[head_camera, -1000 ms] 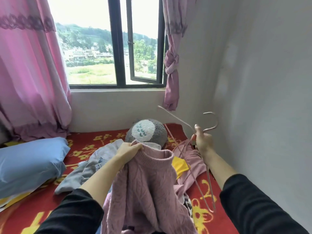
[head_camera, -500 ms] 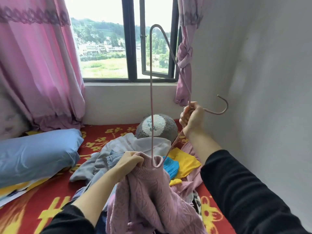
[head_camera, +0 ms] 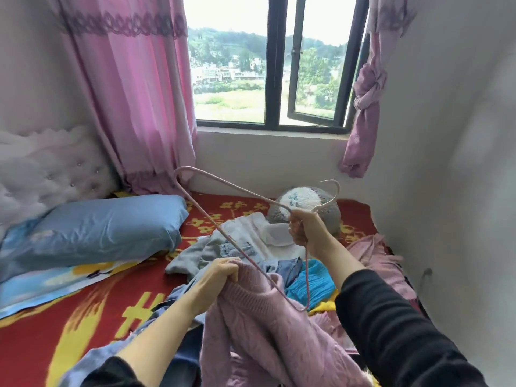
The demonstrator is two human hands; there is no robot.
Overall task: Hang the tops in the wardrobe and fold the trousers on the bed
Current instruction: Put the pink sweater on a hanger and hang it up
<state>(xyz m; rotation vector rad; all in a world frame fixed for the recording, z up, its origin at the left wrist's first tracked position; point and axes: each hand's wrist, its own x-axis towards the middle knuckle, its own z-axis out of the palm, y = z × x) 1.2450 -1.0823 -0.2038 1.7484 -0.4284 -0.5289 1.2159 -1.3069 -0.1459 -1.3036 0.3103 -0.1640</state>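
My left hand (head_camera: 219,272) grips the ribbed collar of a pink knitted sweater (head_camera: 262,328) and holds it up over the bed. Just below the hook of a thin pink wire hanger (head_camera: 223,233), my right hand (head_camera: 307,230) is closed on its neck. One end of the hanger reaches left toward the curtain; the other lies against the sweater's collar. Behind the sweater a heap of clothes (head_camera: 240,247) lies on the red bedspread (head_camera: 92,308), with denim, grey, white, turquoise and yellow pieces. No wardrobe is in view.
A blue pillow (head_camera: 92,230) lies at the left by a tufted headboard (head_camera: 42,174). A grey and white plush ball (head_camera: 304,202) sits at the back near the window wall. Pink curtains (head_camera: 134,101) flank the window. A white wall (head_camera: 452,191) runs close along the right.
The hanger has swung down from upright to slanting across the sweater's collar, and my right hand has lowered with it. My view has turned left, showing more pillow and headboard.
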